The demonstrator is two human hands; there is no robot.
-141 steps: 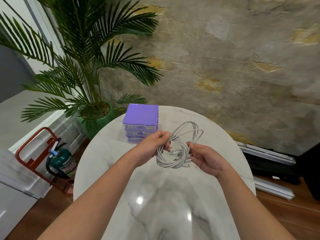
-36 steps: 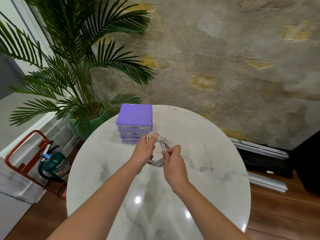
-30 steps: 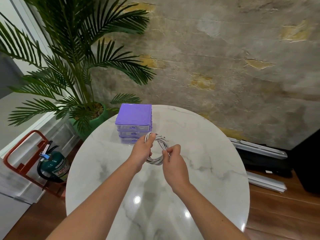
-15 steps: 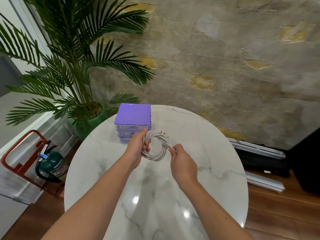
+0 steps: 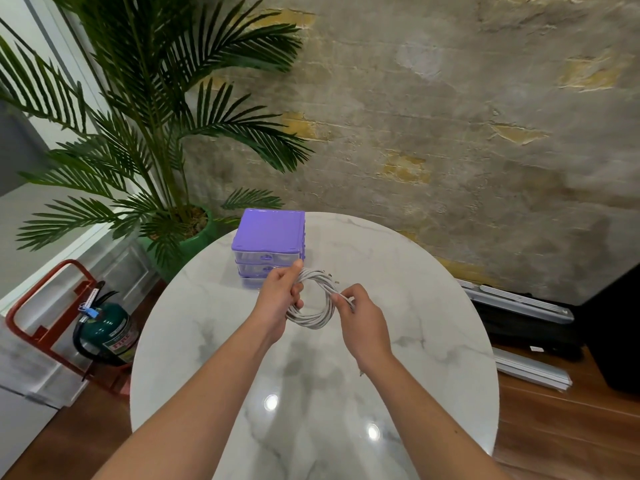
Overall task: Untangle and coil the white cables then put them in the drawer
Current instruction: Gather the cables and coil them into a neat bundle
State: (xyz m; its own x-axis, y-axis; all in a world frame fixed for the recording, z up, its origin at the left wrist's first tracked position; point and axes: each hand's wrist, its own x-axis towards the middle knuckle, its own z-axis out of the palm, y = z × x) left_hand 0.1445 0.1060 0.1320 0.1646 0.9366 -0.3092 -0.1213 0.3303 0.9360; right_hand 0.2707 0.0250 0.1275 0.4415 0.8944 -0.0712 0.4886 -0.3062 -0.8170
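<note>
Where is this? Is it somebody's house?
Probably a room in a home or small office, though I can't be sure. There's a round marble table, a potted palm by a rough wall, and a fire extinguisher on the wooden floor.

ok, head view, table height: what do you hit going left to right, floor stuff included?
red stand → green fire extinguisher → purple drawer unit → left hand → coiled white cables → right hand → grey metal rails on the floor
</note>
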